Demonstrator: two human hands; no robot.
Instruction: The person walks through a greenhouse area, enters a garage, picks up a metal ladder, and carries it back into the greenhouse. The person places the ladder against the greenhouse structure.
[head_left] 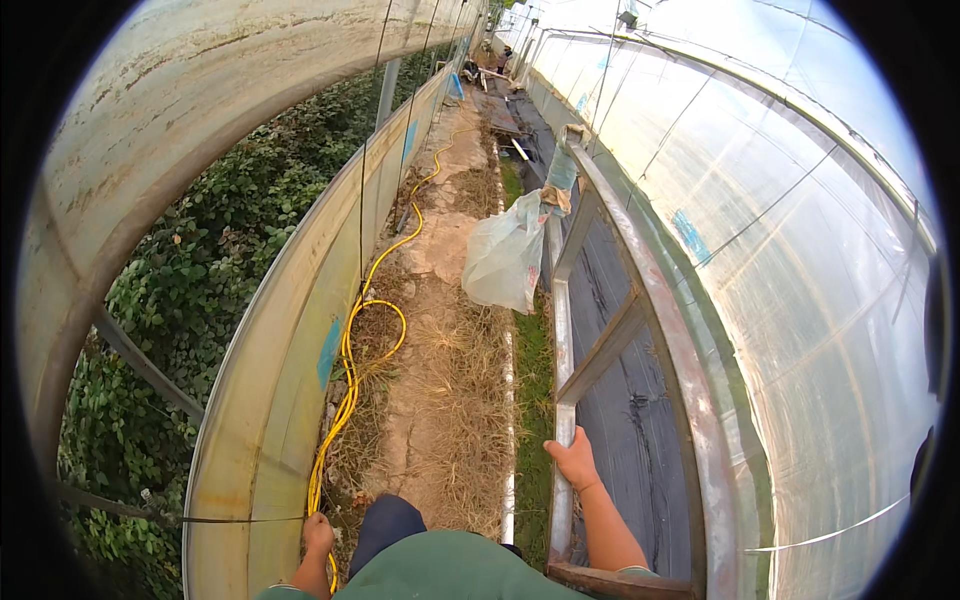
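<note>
My right hand (572, 462) is closed round the near-side rail of a long metal frame (565, 345). This ladder-like frame, with crosspieces and worn paint, stretches ahead on my right. A cloudy plastic bag (505, 250) hangs off its far part, beside a bluish wrapping (562, 170) near the far end. Low at my left side, my left hand (318, 540) is curled beside the yellow hose (350, 385). A thin dark cord (250, 520) runs from the left and meets that hand; whether the fingers grip it is hidden.
Plastic-sheeted greenhouse walls (800, 330) rise on both sides. Ahead runs a dirt path (440, 250) with dry grass (465, 390) and a white pipe (508, 430) along it. Black ground sheeting (625, 440) lies under the frame. Leafy plants (190, 290) grow left; a distant person (505, 58) is visible.
</note>
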